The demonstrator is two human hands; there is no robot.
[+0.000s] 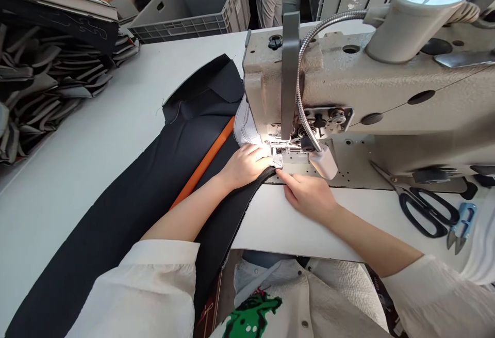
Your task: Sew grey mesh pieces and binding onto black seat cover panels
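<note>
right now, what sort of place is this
Probably a sewing workshop or factory: an industrial sewing machine, black fabric at its needle, and stacked cut pieces at the table's edge.

Scissors (421,209) and snips (462,224) at four o'clock; crates (193,7) at twelve; stacked pieces (42,80) at nine.

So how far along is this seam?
A short end of the black fabric already lies past the sewing machine head. The left hand presses it at the machine; the right hand pinches its edge. The long stretch with the orange strip, nearer the lap, seems not yet fed.
</note>
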